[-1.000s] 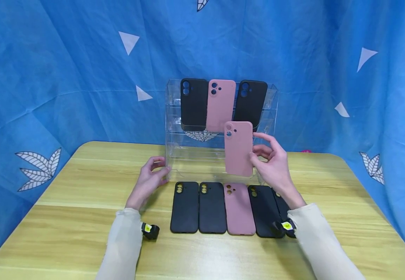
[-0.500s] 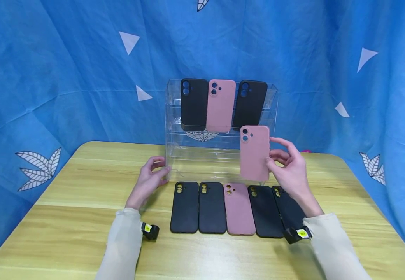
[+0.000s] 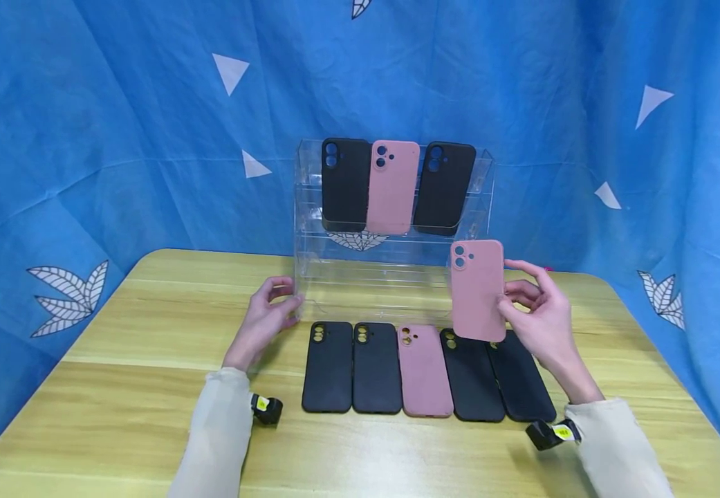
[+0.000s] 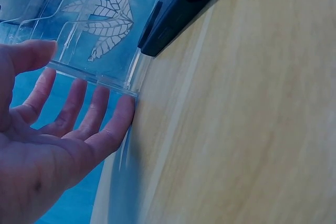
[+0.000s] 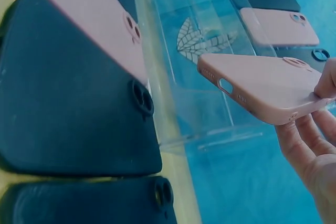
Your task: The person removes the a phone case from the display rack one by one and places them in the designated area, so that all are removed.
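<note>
Between thumb and fingers, my right hand (image 3: 543, 315) pinches the right edge of a pink phone case (image 3: 478, 290). The case is upright with its camera cutouts at the top, in front of the rack's lower right corner. In the right wrist view the bottom edge of this phone case (image 5: 252, 82) shows a port slot. My left hand (image 3: 266, 315) touches the left side of a clear tiered display rack (image 3: 360, 290). Its fingertips (image 4: 126, 106) meet the rack's side wall, fingers spread. Up on the rack stand a black case (image 3: 345, 187), a pink case (image 3: 393, 190) and another black case (image 3: 443, 190).
A row of cases lies flat before the rack: black cases (image 3: 327, 370) (image 3: 376, 370) at left, a pink one (image 3: 425, 373), then black ones (image 3: 473, 377) (image 3: 524, 380) at right. The wooden table (image 3: 117, 394) ends at a blue curtain (image 3: 148, 104).
My right hand has carried the pink phone case right and down, away from the rack's middle, uncovering the upper right black case. My left hand stays at the rack's side.
</note>
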`<state>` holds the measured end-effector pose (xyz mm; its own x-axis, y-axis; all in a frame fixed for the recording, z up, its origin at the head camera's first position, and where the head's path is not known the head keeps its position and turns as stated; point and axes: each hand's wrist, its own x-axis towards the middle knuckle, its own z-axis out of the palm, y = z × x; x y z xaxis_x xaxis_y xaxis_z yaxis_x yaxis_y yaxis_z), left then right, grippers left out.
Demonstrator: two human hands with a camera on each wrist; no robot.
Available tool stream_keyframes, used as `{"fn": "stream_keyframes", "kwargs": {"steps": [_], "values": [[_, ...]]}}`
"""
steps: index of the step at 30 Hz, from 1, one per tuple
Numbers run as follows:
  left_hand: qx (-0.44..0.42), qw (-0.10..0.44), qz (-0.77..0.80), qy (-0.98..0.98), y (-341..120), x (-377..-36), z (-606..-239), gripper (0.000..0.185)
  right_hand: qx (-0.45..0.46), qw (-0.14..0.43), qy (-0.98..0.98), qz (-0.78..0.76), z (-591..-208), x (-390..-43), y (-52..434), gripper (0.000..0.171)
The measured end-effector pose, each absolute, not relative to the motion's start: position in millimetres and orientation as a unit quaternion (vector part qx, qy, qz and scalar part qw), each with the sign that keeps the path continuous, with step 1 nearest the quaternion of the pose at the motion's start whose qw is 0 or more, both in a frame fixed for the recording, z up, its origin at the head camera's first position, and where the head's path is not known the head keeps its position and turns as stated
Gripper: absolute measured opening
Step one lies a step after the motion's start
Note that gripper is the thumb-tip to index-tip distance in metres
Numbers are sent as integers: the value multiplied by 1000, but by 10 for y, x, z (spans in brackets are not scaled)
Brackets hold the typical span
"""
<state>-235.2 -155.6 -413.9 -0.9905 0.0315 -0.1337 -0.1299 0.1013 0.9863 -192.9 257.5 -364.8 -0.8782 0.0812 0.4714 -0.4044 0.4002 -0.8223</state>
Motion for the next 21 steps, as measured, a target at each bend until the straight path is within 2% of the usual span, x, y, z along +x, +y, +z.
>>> {"fn": "stream_keyframes", "kwargs": {"steps": [21], "values": [[-35, 60, 668, 741, -1551, -2363, -4140, 46, 37, 197, -812, 548, -3805, -1693, 3022, 56]]}}
